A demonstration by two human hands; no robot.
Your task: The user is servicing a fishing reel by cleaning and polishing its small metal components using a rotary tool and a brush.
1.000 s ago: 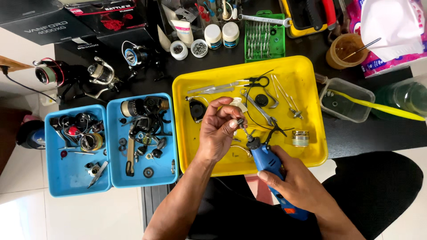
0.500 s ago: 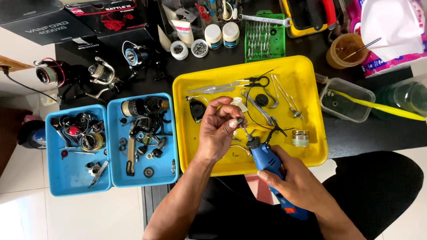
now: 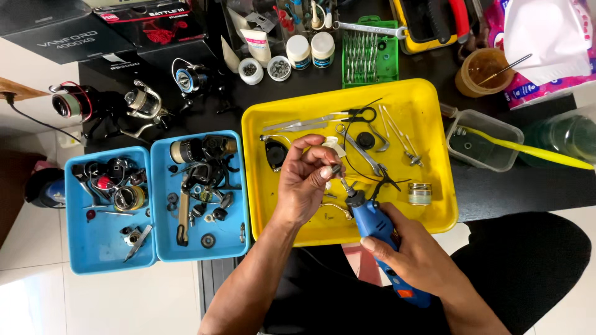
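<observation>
Fingertips of the left hand [image 3: 302, 183] pinched a small metal part [image 3: 336, 169] over the yellow tray [image 3: 428, 105], just up-left of the blue rotary tool [image 3: 380, 239], gripped in the right hand [image 3: 417, 257] with its long axis slanting toward that part.
</observation>
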